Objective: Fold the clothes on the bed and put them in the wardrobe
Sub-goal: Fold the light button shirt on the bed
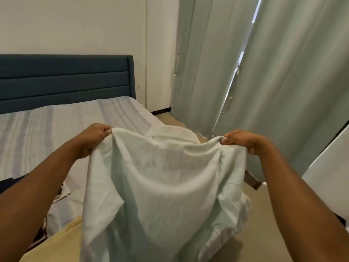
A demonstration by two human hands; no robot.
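Left hand [94,136] and right hand [240,139], each pinching a top corner of a pale shirt [160,176] hanging mid-frame over the bed [47,129]; best kept level and taut, laid flat for folding.

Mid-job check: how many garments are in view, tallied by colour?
Pale shirt, gripped by left hand and right hand: 1
Yellow garment: 1
Dark garment, left edge: 1
Patterned garment, mostly hidden: 1
Total: 4
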